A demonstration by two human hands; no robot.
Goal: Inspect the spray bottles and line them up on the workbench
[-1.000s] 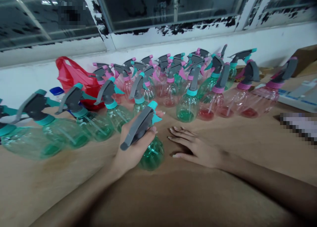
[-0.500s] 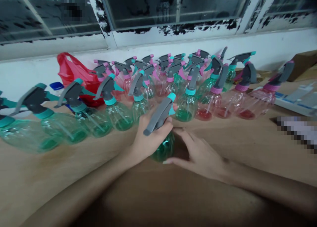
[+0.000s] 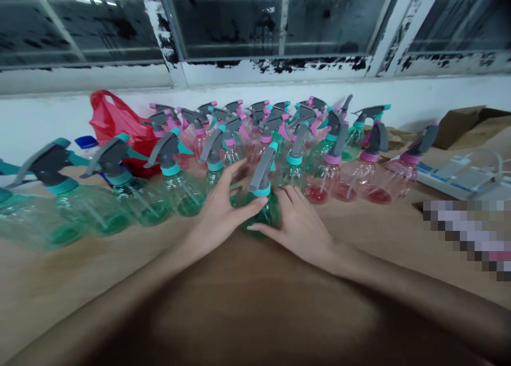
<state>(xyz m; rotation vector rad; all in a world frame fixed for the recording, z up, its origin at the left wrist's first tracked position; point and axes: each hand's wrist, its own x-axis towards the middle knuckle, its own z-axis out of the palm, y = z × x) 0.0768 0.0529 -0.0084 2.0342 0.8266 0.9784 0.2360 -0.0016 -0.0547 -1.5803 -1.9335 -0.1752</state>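
A green spray bottle (image 3: 261,209) with a grey trigger head and teal collar stands upright on the wooden table (image 3: 120,270), at the front of a crowd of bottles. My left hand (image 3: 221,211) cups its left side, fingers curved round the body. On the other side my right hand (image 3: 299,225) presses against the bottle, fingers wrapped toward its base. Both hands hold it between them. Just behind stand several more green bottles (image 3: 179,182) and pink bottles (image 3: 331,177).
A red plastic bag (image 3: 115,124) lies at the back left against the white wall. A white power strip (image 3: 459,177) and a brown cardboard box (image 3: 467,124) sit at the right. Dark windows run above. Bare wood lies in front of my arms.
My left hand carried the green bottle forward and right, set it upright among the others and slid from its head to its body. My right hand came off the table onto it.
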